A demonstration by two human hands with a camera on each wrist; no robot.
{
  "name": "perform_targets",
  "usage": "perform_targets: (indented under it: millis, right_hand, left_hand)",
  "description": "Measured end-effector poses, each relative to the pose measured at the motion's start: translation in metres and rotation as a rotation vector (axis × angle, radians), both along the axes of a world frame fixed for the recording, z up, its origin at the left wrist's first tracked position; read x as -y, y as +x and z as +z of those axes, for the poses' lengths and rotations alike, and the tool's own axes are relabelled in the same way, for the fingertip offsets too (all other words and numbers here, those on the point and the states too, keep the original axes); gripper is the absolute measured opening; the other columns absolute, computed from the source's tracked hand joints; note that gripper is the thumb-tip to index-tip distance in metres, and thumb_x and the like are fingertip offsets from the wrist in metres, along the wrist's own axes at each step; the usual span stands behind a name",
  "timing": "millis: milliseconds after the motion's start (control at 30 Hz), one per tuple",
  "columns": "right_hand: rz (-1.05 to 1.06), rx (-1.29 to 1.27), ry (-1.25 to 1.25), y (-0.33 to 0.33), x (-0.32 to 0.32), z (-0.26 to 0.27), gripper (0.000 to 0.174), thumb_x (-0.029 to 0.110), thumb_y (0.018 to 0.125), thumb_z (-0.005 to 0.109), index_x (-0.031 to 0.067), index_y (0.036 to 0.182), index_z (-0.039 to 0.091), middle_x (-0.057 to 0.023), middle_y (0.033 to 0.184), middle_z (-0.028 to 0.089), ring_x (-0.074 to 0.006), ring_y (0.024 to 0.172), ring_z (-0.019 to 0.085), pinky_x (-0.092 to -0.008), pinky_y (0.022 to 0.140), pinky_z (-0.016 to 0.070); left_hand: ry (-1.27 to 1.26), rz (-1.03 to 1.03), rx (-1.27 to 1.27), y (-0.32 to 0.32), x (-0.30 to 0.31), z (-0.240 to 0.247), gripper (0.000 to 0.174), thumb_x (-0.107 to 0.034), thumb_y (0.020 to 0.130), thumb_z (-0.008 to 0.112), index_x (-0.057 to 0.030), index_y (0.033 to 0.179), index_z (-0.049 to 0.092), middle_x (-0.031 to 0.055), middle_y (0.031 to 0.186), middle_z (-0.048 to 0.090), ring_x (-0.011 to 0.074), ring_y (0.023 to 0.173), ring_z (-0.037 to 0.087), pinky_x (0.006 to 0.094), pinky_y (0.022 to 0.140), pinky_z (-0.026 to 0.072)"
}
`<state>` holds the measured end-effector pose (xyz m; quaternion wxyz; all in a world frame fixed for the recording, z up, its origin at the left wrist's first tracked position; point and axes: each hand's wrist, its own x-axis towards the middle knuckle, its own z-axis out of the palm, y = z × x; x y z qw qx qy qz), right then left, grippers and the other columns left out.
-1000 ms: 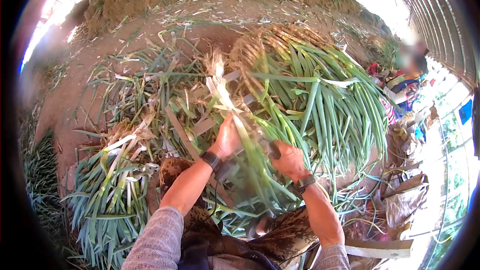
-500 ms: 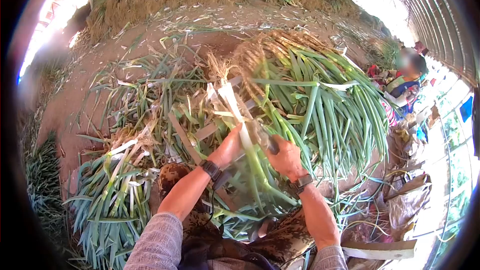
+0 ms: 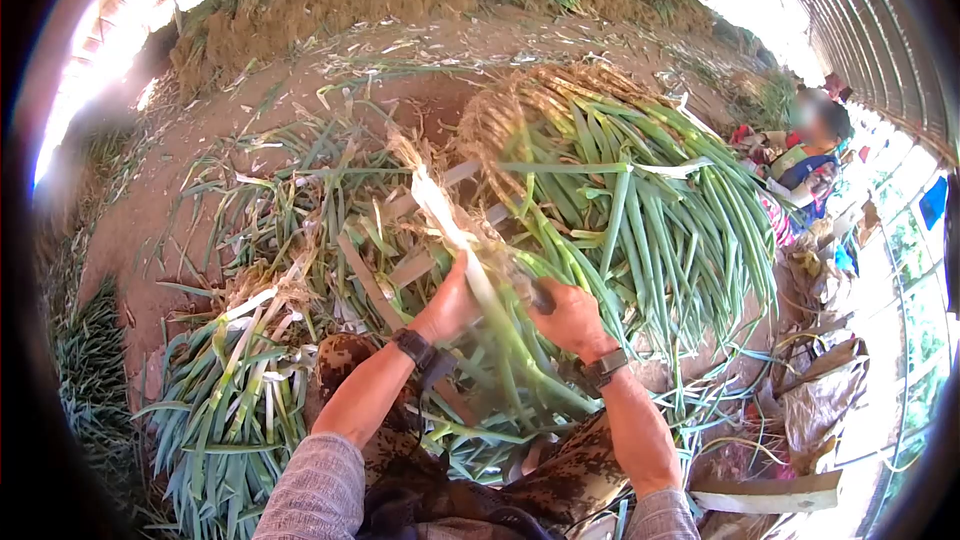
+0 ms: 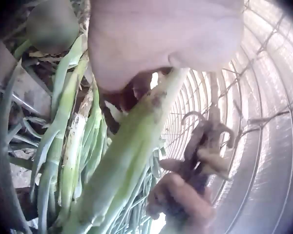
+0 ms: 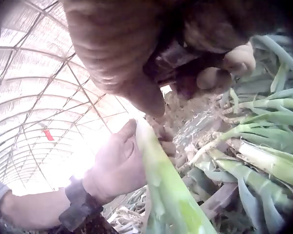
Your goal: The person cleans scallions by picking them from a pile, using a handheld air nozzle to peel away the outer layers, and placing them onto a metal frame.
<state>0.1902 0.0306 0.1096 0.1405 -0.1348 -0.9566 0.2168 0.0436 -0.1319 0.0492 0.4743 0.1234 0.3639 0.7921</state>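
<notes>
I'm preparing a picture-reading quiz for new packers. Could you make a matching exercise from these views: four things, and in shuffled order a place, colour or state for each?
Things:
1. left hand
2. large pile
3. trousers
4. sleeves

Descriptions:
A. brown camouflage pattern
B. ahead and to the right in the head view, green leaves showing
C. grey
D. gripping a leek

Right pairs: 1-D, 2-B, 3-A, 4-C
</notes>
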Motion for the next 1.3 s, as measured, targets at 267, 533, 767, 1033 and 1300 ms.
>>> perform_targets:
  millis: [267,533,767,1033,1300]
  right_hand:
    - [0.197,0.352,-0.179,0.044,-0.030,-0.015,0.037,0.037,0.079,0.071,0.0068,0.102,0.069,-0.0157,0.085,0.069,-0.0356,0.079,0.066,-0.0435,0.072,0.0521]
    - [0.030,0.134,-0.189,0.052,-0.020,-0.004,0.040,0.033,0.081,0.071,0.0071,0.111,0.069,-0.0172,0.090,0.071,-0.0342,0.083,0.070,-0.0415,0.076,0.0549]
    - [-0.035,-0.178,-0.094,0.031,-0.007,0.008,0.038,0.027,0.079,0.073,0.0076,0.111,0.069,-0.0168,0.090,0.071,-0.0373,0.083,0.069,-0.0422,0.074,0.0558]
    - [0.036,0.018,-0.083,0.042,-0.015,0.005,0.038,0.032,0.081,0.072,0.0088,0.111,0.069,-0.0152,0.091,0.072,-0.0347,0.084,0.070,-0.0426,0.077,0.0556]
    - [0.039,0.053,-0.044,0.046,-0.011,-0.003,0.040,0.036,0.083,0.070,0.0095,0.112,0.068,-0.0145,0.091,0.072,-0.0345,0.084,0.069,-0.0433,0.078,0.0551]
  left_hand:
    - [0.038,0.407,0.057,-0.036,0.006,-0.049,0.049,-0.057,0.100,0.047,-0.0131,0.119,0.055,0.0032,0.098,0.062,0.0210,0.089,0.064,0.0413,0.072,0.0574]
    - [0.140,0.178,0.124,-0.022,0.009,-0.017,0.042,-0.044,0.101,0.052,-0.0090,0.124,0.055,0.0086,0.109,0.065,0.0252,0.100,0.063,0.0461,0.092,0.0503]
    - [0.168,-0.182,0.111,0.010,-0.004,-0.021,0.042,-0.036,0.103,0.050,-0.0049,0.131,0.054,0.0112,0.123,0.063,0.0256,0.111,0.060,0.0419,0.102,0.0441]
    - [0.157,0.061,0.135,-0.002,0.003,-0.037,0.042,-0.041,0.100,0.055,-0.0084,0.126,0.057,0.0080,0.116,0.065,0.0212,0.109,0.061,0.0423,0.098,0.0475]
    - [0.023,0.276,0.040,-0.015,0.005,-0.047,0.035,-0.035,0.095,0.068,-0.0099,0.118,0.065,-0.0023,0.110,0.065,0.0119,0.102,0.059,0.0329,0.092,0.0479]
